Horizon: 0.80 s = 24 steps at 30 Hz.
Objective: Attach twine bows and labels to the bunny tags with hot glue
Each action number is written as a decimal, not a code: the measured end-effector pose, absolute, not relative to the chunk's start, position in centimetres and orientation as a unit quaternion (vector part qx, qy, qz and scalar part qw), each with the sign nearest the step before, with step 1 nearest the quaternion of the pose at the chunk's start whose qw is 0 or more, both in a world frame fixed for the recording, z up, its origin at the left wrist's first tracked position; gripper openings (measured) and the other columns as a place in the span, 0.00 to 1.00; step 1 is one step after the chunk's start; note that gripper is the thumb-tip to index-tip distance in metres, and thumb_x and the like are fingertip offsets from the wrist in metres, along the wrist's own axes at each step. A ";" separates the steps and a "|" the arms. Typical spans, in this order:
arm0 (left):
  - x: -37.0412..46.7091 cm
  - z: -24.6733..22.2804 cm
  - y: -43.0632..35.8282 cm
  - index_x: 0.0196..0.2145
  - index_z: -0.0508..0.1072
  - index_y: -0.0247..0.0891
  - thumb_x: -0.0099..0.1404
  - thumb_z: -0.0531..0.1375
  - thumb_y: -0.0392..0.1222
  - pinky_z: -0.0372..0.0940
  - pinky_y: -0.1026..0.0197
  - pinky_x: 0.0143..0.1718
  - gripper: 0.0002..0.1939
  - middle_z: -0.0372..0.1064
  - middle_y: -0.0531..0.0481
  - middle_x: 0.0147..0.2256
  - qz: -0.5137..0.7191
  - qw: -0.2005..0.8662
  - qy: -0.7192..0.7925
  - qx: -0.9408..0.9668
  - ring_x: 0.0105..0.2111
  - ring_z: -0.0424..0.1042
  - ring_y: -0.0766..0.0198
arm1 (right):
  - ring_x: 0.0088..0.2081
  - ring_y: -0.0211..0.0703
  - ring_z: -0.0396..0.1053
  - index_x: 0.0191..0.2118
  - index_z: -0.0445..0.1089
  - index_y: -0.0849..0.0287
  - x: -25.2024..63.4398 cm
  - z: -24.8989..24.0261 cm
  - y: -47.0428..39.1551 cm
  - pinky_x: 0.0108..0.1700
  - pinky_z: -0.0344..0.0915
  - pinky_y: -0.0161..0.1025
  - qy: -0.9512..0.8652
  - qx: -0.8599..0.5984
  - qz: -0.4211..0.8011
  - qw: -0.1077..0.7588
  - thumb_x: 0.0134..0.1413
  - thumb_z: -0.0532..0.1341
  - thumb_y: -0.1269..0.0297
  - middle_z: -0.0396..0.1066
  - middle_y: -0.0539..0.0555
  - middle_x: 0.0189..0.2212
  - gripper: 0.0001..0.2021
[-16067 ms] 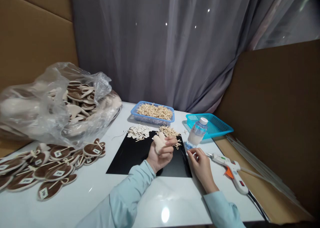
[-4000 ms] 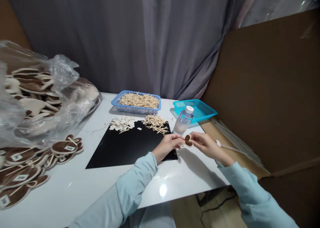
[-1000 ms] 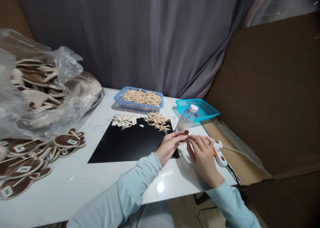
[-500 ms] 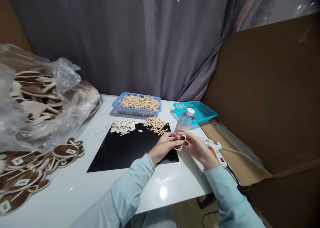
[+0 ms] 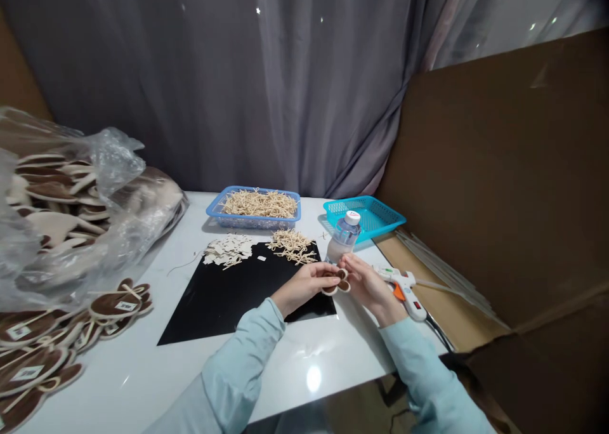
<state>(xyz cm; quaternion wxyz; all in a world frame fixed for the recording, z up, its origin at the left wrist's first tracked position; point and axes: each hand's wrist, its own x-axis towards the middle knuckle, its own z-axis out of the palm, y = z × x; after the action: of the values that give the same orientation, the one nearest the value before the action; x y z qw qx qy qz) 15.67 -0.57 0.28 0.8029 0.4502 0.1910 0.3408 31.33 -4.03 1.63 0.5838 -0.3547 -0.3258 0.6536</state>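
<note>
My left hand (image 5: 304, 287) is closed on a small brown plush piece with cream edges and rounded lobes (image 5: 342, 286), the thumb lying across its face. My right hand (image 5: 368, 288) is beside the piece's right edge, fingers stretched forward and close together; its thumb is mostly hidden, and whether the fingertips touch the piece is unclear. Just beyond both hands stands a clear bottle with a white cap (image 5: 343, 236). A white glue gun (image 5: 408, 293) with an orange trigger lies right of my right hand. Under my left hand is a black mat (image 5: 228, 304).
White tags (image 5: 228, 250) and cream cord bows (image 5: 292, 247) lie in piles on the mat. A blue basket (image 5: 254, 221) holds more bows; a turquoise basket (image 5: 380, 221) stands at right. Tagged brown plush pieces (image 5: 114, 304) and a plastic bag (image 5: 118, 231) fill the left. Glue sticks (image 5: 447, 275) lie rightward.
The view has shifted slightly, so the table sits lower and further left. My right hand has moved a little away from the plush piece, which stays in my left hand.
</note>
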 end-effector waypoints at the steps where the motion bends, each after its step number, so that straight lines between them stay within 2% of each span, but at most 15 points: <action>1: 15.5 0.4 -0.5 0.32 0.78 0.31 0.45 0.74 0.37 0.58 0.63 0.31 0.15 0.75 0.47 0.28 0.345 0.804 0.193 0.444 0.27 0.71 0.67 | 0.26 0.34 0.65 0.27 0.70 0.59 31.2 1.5 -4.0 0.28 0.62 0.32 -0.321 -0.347 0.651 0.594 0.42 0.73 0.62 0.68 0.46 0.24 0.11; 9: 14.8 0.6 -0.3 0.34 0.75 0.34 0.45 0.73 0.36 0.60 0.63 0.37 0.17 0.73 0.49 0.33 0.363 0.818 0.195 0.401 0.31 0.71 0.67 | 0.31 0.39 0.69 0.29 0.71 0.57 31.1 0.8 -3.6 0.34 0.67 0.36 -0.274 -0.313 0.670 0.615 0.45 0.70 0.66 0.71 0.49 0.26 0.08; 16: 13.7 1.2 -1.2 0.33 0.74 0.34 0.45 0.73 0.35 0.58 0.64 0.32 0.16 0.71 0.51 0.29 0.319 0.822 0.182 0.436 0.29 0.71 0.67 | 0.33 0.39 0.72 0.31 0.74 0.59 31.3 1.2 -3.9 0.39 0.68 0.36 -0.266 -0.327 0.691 0.587 0.48 0.68 0.68 0.75 0.51 0.29 0.03; 20: 13.8 1.1 -2.1 0.32 0.72 0.34 0.46 0.73 0.36 0.55 0.65 0.29 0.16 0.70 0.52 0.27 0.321 0.808 0.186 0.457 0.27 0.71 0.67 | 0.32 0.37 0.72 0.34 0.76 0.60 31.7 1.5 -3.9 0.37 0.67 0.34 -0.277 -0.343 0.695 0.568 0.48 0.67 0.68 0.75 0.51 0.30 0.05; 24: 15.4 0.5 -3.0 0.31 0.69 0.35 0.46 0.73 0.39 0.56 0.64 0.29 0.18 0.70 0.52 0.28 0.334 0.793 0.191 0.472 0.28 0.72 0.65 | 0.25 0.34 0.67 0.33 0.75 0.61 32.4 2.0 -3.9 0.30 0.63 0.32 -0.293 -0.363 0.687 0.557 0.46 0.69 0.66 0.71 0.47 0.22 0.07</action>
<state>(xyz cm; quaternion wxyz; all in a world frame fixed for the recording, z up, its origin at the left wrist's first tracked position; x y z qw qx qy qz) 15.37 -3.04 0.47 0.7933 0.4718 0.1906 0.3344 32.41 -3.88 1.97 0.5570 -0.3629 -0.2926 0.6874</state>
